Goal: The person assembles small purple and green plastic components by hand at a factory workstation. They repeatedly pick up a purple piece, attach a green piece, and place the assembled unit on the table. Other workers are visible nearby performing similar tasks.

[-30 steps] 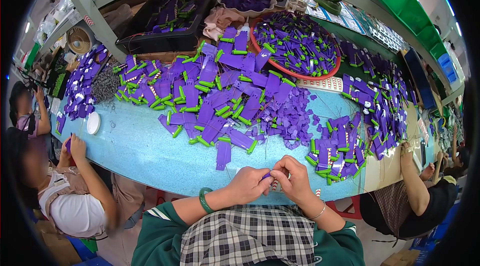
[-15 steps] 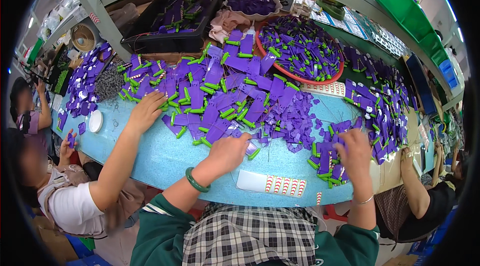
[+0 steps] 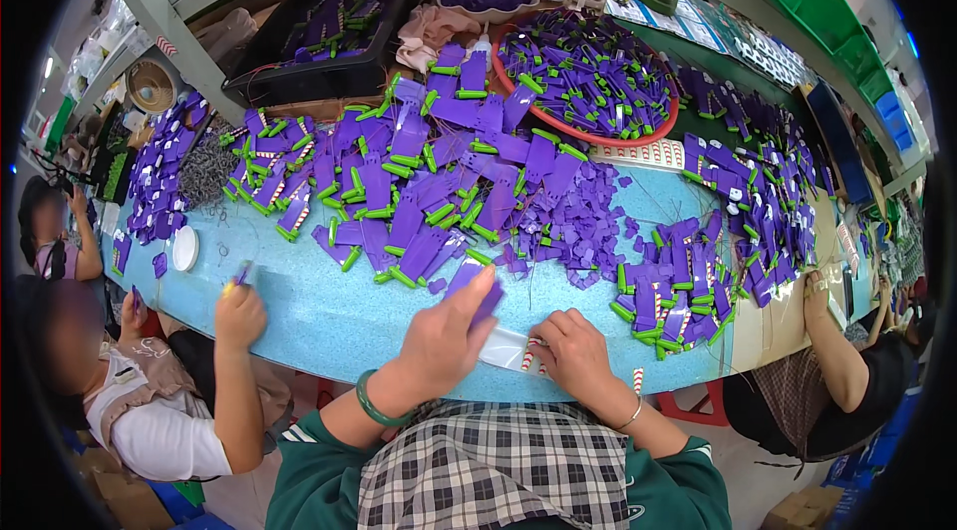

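Observation:
A flat purple plastic piece with a green end (image 3: 477, 283) is in my left hand (image 3: 439, 341), closed around it above the table in front of me. To its right, my right hand (image 3: 578, 355) is down at the sheet of red-and-white striped stickers (image 3: 503, 349), its fingers pinched together at the stickers. Part of that sheet is hidden beneath my hands. Beyond my left hand lies a wide heap of purple pieces with green ends (image 3: 409, 211). A pile of small purple plastic bits (image 3: 578, 236) sits farther off, between my hands. More purple-and-green pieces bearing striped stickers (image 3: 678, 296) are stacked to the right.
Behind the heap stand a round red basket (image 3: 673, 121) full of purple-and-green pieces and a black tray (image 3: 237, 86). A white lid (image 3: 185, 248) lies at left. A co-worker's hand (image 3: 239, 316) works on the left, and another person's arm (image 3: 832, 360) rests at the right.
My right hand has moved left from the stickered stack to the sticker sheet. My left hand has lifted a purple piece off the heap. The left co-worker's hand has drawn back from the heap.

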A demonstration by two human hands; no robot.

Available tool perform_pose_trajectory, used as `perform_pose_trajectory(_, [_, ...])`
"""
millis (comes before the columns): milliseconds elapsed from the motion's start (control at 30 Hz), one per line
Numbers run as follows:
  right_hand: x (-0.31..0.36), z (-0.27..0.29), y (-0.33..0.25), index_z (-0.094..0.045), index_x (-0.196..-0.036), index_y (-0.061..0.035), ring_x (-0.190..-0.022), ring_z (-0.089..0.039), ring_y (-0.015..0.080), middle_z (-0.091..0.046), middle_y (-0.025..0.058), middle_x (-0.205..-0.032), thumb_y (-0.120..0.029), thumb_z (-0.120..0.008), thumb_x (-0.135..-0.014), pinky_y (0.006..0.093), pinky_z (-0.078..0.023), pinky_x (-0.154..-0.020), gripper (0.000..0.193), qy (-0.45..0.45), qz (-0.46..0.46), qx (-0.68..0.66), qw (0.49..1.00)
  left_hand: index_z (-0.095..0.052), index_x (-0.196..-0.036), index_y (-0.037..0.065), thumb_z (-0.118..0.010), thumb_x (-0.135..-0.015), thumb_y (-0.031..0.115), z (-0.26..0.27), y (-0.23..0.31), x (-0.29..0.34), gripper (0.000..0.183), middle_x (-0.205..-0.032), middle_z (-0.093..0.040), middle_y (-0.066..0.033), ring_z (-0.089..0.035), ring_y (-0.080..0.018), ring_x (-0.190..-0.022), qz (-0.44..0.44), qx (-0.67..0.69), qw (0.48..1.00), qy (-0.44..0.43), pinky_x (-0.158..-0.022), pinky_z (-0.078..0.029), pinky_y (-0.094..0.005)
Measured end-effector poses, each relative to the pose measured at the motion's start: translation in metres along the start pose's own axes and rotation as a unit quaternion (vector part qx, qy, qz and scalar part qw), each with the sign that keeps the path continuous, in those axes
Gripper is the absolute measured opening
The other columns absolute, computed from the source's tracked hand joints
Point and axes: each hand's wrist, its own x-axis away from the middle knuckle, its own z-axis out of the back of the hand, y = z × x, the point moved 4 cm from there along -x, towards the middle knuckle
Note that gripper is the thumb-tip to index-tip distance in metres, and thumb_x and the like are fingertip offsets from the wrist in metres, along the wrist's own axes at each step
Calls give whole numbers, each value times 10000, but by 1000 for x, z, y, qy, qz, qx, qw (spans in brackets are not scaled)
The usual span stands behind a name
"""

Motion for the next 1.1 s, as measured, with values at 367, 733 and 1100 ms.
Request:
perform_pose_trajectory(367, [-1, -6, 8, -634, -816, -66, -778, -589, 194, -625, 45, -844, -56, -705, -727, 311, -474, -671, 115, 44, 16, -170, 984, -574, -1038, 4, -523, -932, 75, -69, -32, 62, 137, -917, -611, -63, -598, -107, -780, 411, 425, 787, -176, -657, -504, -236])
perform_pose_trajectory(733, [-25, 46, -13, -609, -969, -24, -973, -588, 186, -631, 97, -1076, -60, -677, -795, 309, -465, -799, 190, 103, -53, -319, 941, -627, -877, 20, -657, -869, 121, -49, -23, 35, 106, -725, -628, -29, -576, -88, -581, 401, 423, 790, -191, -524, -471, -226])
perform_pose_trajectory(1100, [-19, 7, -4, -584, -835, -9, -752, -577, 133, -586, 60, -812, -49, -673, -811, 255, -455, -677, 100, 85, -158, -509, 842, -411, -1258, 72, -474, -949, 105, -49, -20, 33, 317, -1090, -569, -81, -598, -162, -913, 428, 595, 673, -106, -696, -556, -318])
